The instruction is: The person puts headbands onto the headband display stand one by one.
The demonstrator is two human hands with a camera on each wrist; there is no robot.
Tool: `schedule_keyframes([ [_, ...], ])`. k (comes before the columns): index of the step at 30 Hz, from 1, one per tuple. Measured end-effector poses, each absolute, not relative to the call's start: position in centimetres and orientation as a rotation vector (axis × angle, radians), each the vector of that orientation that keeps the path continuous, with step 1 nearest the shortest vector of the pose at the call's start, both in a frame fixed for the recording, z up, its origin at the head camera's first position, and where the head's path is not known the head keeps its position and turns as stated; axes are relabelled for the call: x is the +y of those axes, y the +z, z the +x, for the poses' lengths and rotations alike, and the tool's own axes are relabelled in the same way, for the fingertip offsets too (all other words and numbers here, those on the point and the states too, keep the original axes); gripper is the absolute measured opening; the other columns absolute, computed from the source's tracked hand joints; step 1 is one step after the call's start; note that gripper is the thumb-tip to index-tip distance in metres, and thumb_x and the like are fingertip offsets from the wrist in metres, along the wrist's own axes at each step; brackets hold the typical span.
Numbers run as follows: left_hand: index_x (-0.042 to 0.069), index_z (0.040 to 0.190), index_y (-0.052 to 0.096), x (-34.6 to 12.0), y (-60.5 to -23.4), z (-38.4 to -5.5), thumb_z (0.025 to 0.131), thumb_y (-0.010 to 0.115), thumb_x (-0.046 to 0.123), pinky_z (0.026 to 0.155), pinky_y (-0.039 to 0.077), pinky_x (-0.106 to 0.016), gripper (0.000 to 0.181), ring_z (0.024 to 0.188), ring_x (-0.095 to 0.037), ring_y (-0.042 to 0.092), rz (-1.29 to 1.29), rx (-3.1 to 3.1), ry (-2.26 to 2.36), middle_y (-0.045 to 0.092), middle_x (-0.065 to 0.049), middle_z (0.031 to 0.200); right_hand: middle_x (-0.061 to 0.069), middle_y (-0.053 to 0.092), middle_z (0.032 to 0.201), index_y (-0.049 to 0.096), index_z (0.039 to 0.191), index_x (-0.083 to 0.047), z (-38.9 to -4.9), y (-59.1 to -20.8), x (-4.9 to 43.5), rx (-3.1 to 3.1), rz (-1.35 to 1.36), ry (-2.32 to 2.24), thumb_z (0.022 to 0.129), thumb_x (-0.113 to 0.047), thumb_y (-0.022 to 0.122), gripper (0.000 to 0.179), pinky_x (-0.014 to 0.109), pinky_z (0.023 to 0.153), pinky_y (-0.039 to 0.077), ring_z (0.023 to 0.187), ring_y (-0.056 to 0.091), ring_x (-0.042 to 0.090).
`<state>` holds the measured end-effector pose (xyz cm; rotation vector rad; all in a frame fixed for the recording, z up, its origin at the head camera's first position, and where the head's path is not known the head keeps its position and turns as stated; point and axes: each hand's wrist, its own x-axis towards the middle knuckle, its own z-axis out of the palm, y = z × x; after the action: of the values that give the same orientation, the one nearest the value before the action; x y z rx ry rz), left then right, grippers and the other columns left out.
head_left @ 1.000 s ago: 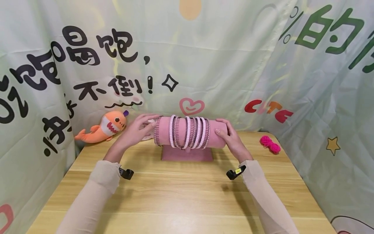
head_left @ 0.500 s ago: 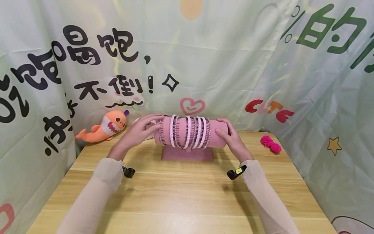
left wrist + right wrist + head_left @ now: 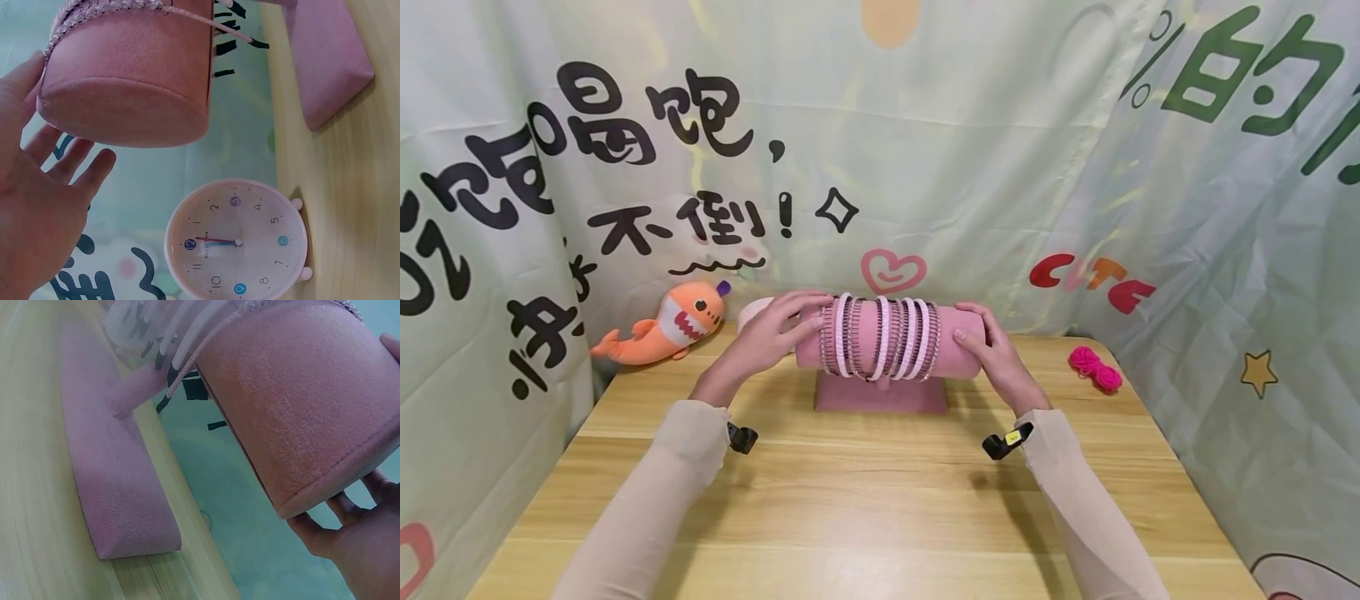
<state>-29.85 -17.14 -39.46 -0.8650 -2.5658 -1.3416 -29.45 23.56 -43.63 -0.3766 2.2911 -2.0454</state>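
A pink velvet display stand (image 3: 880, 395) with a horizontal roll carries several headbands (image 3: 912, 342), some white, some set with rhinestones; their dark-tipped ends hang below the roll in both wrist views. My left hand (image 3: 767, 333) is at the roll's left part, thumb in front and index finger over the top, holding the leftmost rhinestone headband (image 3: 829, 342). Its other fingers (image 3: 94, 172) stay spread and loose in the left wrist view. My right hand (image 3: 996, 358) grips the roll's bare right end, thumb in front, with fingers (image 3: 344, 509) round its far side.
A pink alarm clock (image 3: 262, 212) stands behind my left hand. An orange plush shark (image 3: 677, 321) lies at the table's back left, and a bundle of hot-pink yarn (image 3: 1093, 371) at the back right. A printed curtain (image 3: 970, 167) hangs close behind the wooden table (image 3: 865, 500).
My left hand has moved right, sliding the leftmost rhinestone headband from the roll's left edge up close to the neighbouring white one. The right hand has kept its place on the roll.
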Motion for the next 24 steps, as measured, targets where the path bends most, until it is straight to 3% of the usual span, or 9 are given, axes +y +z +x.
schedule_keyframes([
  [10, 0.021, 0.153, 0.064, -16.86, -39.41, -29.95, 0.113, 0.062, 0.029, 0.131, 0.034, -0.056, 0.041, 0.157, -0.031, 0.042, -0.873, -2.566, -1.274, 0.055, -0.006, 0.164, 0.008, 0.044, 0.161, 0.044, 0.159, -0.03, -29.42, -43.58, 23.55, 2.303, -0.377, -2.036, 0.109, -0.032, 0.068, 0.055, 0.03, 0.1, 0.055, 0.135, 0.052, 0.029],
  [24, 0.022, 0.154, 0.063, -16.83, -39.25, -29.74, 0.113, 0.063, 0.031, 0.129, 0.036, -0.057, 0.042, 0.157, -0.03, 0.043, -0.853, -2.585, -1.272, 0.055, -0.004, 0.163, 0.009, 0.043, 0.162, 0.043, 0.159, -0.029, -29.46, -43.54, 23.5, 2.309, -0.372, -2.021, 0.11, -0.032, 0.067, 0.055, 0.029, 0.101, 0.055, 0.137, 0.052, 0.03],
])
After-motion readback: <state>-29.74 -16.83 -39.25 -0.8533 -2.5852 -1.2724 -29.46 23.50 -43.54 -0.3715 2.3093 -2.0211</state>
